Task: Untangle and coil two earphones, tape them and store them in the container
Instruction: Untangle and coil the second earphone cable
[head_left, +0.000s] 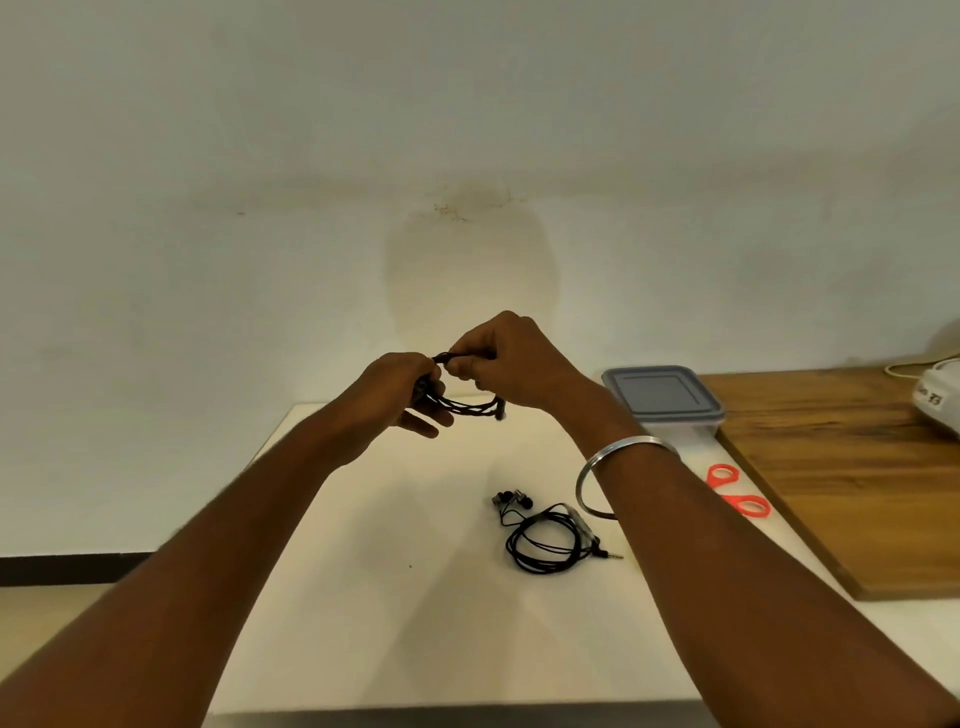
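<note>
Midair, left fingers (422, 425) and right fingers (464, 367) pinch earphone (467, 407).

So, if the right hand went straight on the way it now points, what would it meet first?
Probably the left hand. The right hand points left and slightly away, and the left hand is just beside it, both holding the same earphone. Their depth is hard to compare.

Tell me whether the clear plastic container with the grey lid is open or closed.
Closed. The grey lid lies flat across the top of the clear plastic container; whether it is latched cannot be told.
</note>
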